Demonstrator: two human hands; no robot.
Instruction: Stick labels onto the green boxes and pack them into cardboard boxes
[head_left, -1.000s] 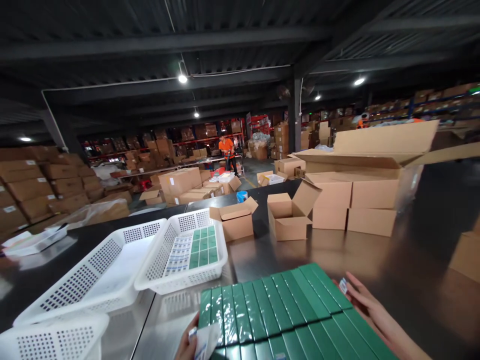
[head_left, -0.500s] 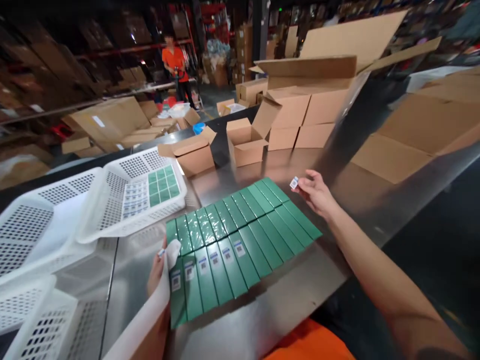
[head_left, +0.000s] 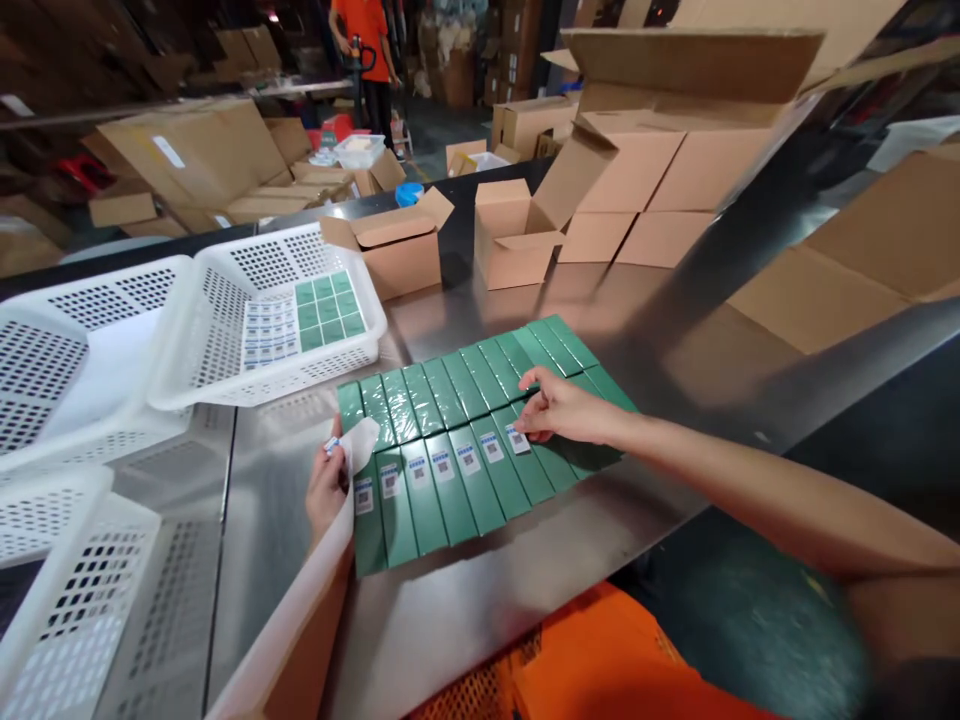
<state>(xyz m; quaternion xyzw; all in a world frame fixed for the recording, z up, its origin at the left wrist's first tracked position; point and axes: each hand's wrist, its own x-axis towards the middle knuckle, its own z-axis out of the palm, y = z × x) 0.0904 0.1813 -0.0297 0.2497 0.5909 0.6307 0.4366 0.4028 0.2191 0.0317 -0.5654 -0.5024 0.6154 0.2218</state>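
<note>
Two rows of slim green boxes [head_left: 480,500] lie side by side on the metal table. Several in the near row bear white labels with a blue band and a square code. My right hand [head_left: 551,408] pinches one such label [head_left: 517,439], which lies against a near-row box just right of the labelled ones. At the left end of the rows, my left hand [head_left: 328,485] is closed round a white strip of label backing [head_left: 319,580]. A small label [head_left: 332,445] shows at its fingertips, and the strip trails down over the left forearm.
White perforated baskets [head_left: 322,362] stand at the left; one holds green boxes and labelled ones. Open cardboard boxes [head_left: 517,245] and a larger carton stack [head_left: 667,190] stand behind. Another person in orange [head_left: 367,45] stands in the background.
My right hand has moved left and down with the label, from beyond the boxes' right end onto the near row. My left hand still holds the strip. The view has tilted downward.
</note>
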